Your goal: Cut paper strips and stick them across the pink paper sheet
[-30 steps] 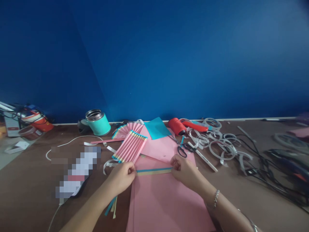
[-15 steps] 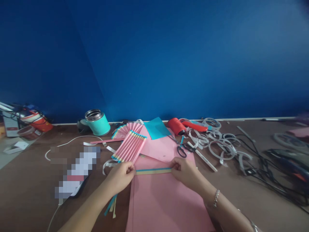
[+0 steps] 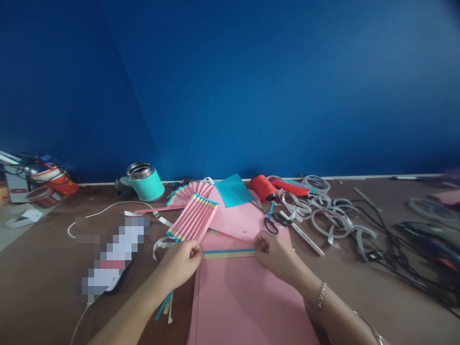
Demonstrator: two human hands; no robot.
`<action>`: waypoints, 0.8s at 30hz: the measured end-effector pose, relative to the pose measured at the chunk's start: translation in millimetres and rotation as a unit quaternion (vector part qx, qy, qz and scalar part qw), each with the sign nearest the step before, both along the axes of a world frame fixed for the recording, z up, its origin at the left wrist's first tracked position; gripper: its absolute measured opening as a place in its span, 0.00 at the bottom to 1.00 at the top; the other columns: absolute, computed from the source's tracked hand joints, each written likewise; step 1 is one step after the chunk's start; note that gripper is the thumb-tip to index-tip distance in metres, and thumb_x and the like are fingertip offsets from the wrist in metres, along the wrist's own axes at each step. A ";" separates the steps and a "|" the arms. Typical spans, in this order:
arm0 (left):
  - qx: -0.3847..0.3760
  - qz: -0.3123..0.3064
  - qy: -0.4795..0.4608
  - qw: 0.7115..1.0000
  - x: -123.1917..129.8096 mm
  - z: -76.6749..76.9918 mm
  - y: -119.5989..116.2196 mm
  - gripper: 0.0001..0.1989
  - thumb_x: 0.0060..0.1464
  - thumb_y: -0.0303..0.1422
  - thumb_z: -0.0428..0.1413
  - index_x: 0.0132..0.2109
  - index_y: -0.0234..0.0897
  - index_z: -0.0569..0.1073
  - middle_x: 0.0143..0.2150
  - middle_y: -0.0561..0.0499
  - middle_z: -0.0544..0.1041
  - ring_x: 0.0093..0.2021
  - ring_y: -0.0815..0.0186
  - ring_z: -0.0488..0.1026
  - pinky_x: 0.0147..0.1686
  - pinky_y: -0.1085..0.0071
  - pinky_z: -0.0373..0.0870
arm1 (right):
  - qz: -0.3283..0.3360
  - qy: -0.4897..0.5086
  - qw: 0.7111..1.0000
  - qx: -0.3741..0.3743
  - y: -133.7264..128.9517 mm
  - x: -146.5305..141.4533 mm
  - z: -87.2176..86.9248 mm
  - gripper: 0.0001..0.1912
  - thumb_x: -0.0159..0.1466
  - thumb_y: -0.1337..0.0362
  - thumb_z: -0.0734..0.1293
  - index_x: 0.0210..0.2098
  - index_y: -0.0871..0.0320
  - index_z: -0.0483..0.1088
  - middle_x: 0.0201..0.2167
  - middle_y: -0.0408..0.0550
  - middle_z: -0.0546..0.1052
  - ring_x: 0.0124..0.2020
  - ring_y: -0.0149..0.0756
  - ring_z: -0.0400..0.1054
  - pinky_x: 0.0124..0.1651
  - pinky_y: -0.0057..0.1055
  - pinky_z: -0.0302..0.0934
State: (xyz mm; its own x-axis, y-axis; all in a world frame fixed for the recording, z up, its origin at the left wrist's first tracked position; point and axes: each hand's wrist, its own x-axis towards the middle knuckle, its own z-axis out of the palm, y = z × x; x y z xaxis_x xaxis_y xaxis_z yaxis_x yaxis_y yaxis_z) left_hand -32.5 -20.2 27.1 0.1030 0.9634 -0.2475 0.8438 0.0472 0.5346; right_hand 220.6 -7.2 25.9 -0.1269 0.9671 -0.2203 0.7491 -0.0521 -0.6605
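The step in hand appears to be lining up or pressing a flat, blue-and-yellow striped paper band [image 3: 229,254], which lies crosswise over a large, pink paper sheet [image 3: 247,297] on the brown table [image 3: 352,302]. The left hand [image 3: 181,261] pinches the band's left end at the sheet's left edge; the right hand [image 3: 275,254] pinches farther right, fingers curled. Whether the band is stuck down, I cannot tell. Accordion-pleated pink paper with blue-and-yellow ends [image 3: 194,218] sits toward the table's far edge. The next move probably calls for level, even finger pressure.
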 end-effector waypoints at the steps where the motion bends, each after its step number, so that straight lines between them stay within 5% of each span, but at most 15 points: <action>1: 0.001 0.000 0.001 1.000 -0.3 0.3 -0.2 0.08 0.51 0.30 0.48 0.27 0.38 0.70 0.22 0.56 0.72 0.24 0.69 0.68 0.26 0.76 0.54 | -0.002 0.001 1.000 -0.002 -0.1 -0.2 0.4 0.11 0.46 0.75 0.60 0.29 0.59 0.67 0.22 0.42 0.72 0.25 0.31 0.64 0.27 0.26 0.51; 24: -0.006 0.010 0.057 0.998 2.2 3.2 -0.2 0.07 0.51 0.31 0.49 0.28 0.39 0.70 0.24 0.55 0.73 0.27 0.69 0.69 0.25 0.75 0.51 | -0.009 -0.002 1.000 -0.003 0.3 0.5 -0.1 0.11 0.47 0.74 0.61 0.29 0.59 0.67 0.23 0.43 0.73 0.26 0.32 0.65 0.28 0.26 0.52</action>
